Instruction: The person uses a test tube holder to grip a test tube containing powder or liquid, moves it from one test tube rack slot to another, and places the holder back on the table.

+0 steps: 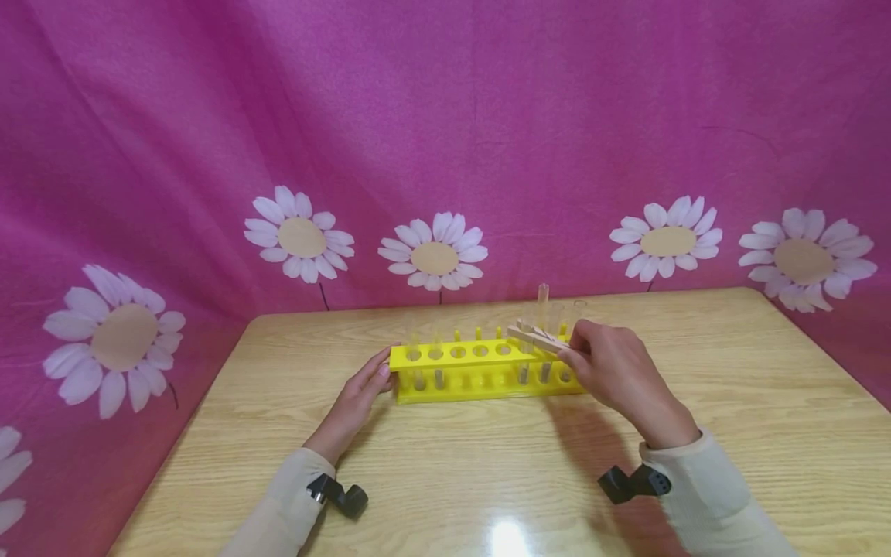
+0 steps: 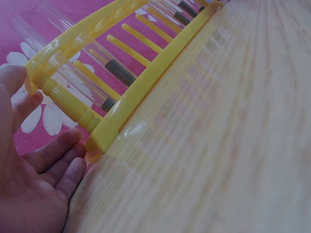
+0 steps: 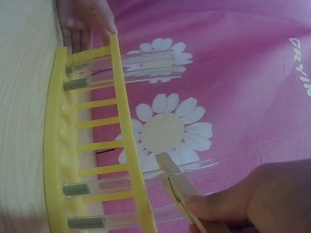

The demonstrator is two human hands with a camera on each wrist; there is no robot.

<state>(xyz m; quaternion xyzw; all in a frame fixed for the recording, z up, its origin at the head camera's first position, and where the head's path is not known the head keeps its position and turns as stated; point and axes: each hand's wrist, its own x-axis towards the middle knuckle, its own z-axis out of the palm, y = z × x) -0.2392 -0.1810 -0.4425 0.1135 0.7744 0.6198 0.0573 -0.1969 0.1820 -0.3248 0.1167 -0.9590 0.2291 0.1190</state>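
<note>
A yellow test tube rack (image 1: pixel 445 394) stands on the table. Thumb and fingers of my left hand (image 1: pixel 358 394) hold its left end, and in the left wrist view the lower fingers touch the end of its base. My right hand (image 1: pixel 619 363) pinches a wooden test tube clamp (image 3: pixel 177 187) with a metal spring. The clamp's tips overlap the clear tubes above the rack's right part. Two test tubes (image 3: pixel 150 73) are in the left holes, and several more (image 3: pixel 112 222) are at the right. Dark grey-green material (image 2: pixel 120 72) fills the bottoms of the tubes.
The wood-grain table (image 1: pixel 445 472) extends around the rack on every side. Behind it hangs a magenta cloth (image 1: pixel 445 116) printed with white daisies. Yellow pegs (image 3: pixel 99 124) line the rack's back. A black camera mount is strapped to each sleeve (image 1: pixel 710 480).
</note>
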